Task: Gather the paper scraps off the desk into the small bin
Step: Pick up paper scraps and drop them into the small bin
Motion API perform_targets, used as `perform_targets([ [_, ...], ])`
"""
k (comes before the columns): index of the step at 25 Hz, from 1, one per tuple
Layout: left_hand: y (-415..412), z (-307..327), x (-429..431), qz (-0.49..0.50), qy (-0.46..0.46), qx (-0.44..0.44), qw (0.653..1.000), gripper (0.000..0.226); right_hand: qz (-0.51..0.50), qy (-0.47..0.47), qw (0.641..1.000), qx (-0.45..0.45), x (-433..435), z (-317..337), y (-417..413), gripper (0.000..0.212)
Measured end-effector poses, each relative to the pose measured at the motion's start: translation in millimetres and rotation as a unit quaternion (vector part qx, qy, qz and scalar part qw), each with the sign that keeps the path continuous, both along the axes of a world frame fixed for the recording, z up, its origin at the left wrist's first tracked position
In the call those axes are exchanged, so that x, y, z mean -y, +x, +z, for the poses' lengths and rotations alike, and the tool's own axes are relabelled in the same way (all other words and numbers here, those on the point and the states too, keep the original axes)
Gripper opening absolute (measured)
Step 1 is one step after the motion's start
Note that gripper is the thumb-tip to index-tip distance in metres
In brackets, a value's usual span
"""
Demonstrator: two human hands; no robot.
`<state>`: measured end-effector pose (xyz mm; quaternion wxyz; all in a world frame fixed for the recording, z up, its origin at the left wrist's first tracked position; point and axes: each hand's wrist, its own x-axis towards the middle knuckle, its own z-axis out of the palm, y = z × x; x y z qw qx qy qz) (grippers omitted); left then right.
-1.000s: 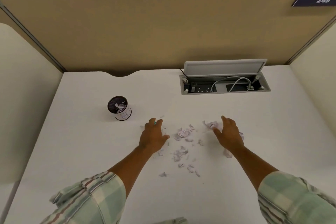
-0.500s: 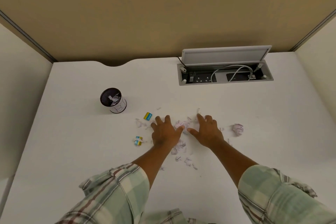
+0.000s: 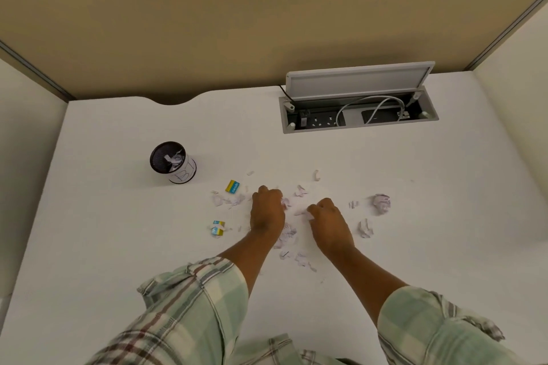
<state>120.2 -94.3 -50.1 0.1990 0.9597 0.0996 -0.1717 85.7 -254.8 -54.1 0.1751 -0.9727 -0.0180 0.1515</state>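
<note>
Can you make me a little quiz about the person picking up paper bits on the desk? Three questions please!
1. True or false: the small bin already has some paper in it.
2. Where does the bin stand? A) to the left of the left hand B) between the two hands C) inside the cable box
3. Fill the gap: the big crumpled paper ball lies out past the ____ hand.

Key:
1. True.
2. A.
3. Right. It lies beyond the right hand, which pinches paper scraps.
</note>
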Motion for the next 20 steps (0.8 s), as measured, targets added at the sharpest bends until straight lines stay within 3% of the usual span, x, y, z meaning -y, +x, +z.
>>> perform_targets([
  [4,-12.9,-0.2,-20.3,0.069,-0.094,0.012,0.993,0.028,-0.017,0.009,1.0,-0.01,-1.8,-4.9,-9.8,0.03],
  [8,-28.8,10.0,-41.1,0.134,-0.163,0.002,0.978,0.023,-0.195,0.149,0.968,-0.053,-2.4,-2.0,-8.1,0.02],
  [10,-37.9,18.1,-53.3,0.175,-0.19,0.014,0.966,0.024,-0.281,0.238,0.926,-0.08,-5.0,3.7,-8.1,0.017],
  [13,-51.5,27.7,-74.8,0.233,-0.23,0.035,0.944,0.024,-0.414,0.428,0.791,-0.144,-13.3,13.4,-8.9,0.019],
  [15,-62.2,34.1,-93.5,0.276,-0.259,0.055,0.924,0.023,-0.44,0.507,0.719,-0.18,-28.7,21.2,-6.1,0.021],
  [17,-70.0,38.2,-111.1,0.318,-0.278,0.064,0.904,0.022,-0.44,0.547,0.684,-0.198,-47.0,28.6,3.7,0.025],
  [20,-88.9,41.9,-146.4,0.371,-0.293,0.086,0.877,0.019,-0.416,0.565,0.675,-0.229,-97.6,45.2,19.7,0.024],
])
